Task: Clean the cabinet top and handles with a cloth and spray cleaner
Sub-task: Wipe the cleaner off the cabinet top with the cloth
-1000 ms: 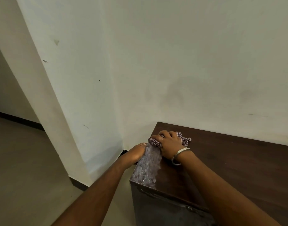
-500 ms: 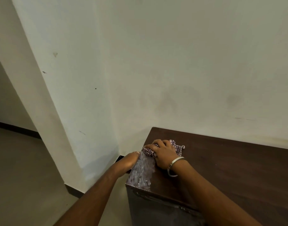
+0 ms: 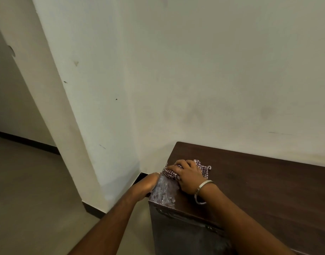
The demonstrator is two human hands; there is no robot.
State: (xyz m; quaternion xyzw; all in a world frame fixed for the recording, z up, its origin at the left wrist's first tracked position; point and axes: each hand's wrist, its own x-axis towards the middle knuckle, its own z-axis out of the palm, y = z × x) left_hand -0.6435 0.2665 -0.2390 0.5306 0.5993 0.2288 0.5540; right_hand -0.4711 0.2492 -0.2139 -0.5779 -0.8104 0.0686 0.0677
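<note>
A dark brown wooden cabinet top [image 3: 259,184] fills the lower right, set against the wall. My right hand [image 3: 188,176], with a metal bangle on the wrist, presses a red-and-white checked cloth [image 3: 204,167] flat on the top near its left edge. A wet, shiny patch [image 3: 164,193] lies on the top just in front of the cloth. My left hand [image 3: 148,183] rests against the cabinet's left side edge beside that patch; its fingers are hidden, so I cannot see whether it holds anything. No spray bottle is in view.
A pale wall [image 3: 213,80] runs behind the cabinet and meets a protruding wall corner [image 3: 88,126] on the left. Beige floor [image 3: 29,199] with a dark skirting lies to the left. The cabinet's dark front face [image 3: 185,236] drops below the top edge.
The view has shifted slightly. My right hand with the cloth has slid a little toward the left edge of the top. The left hand stays at the cabinet's side.
</note>
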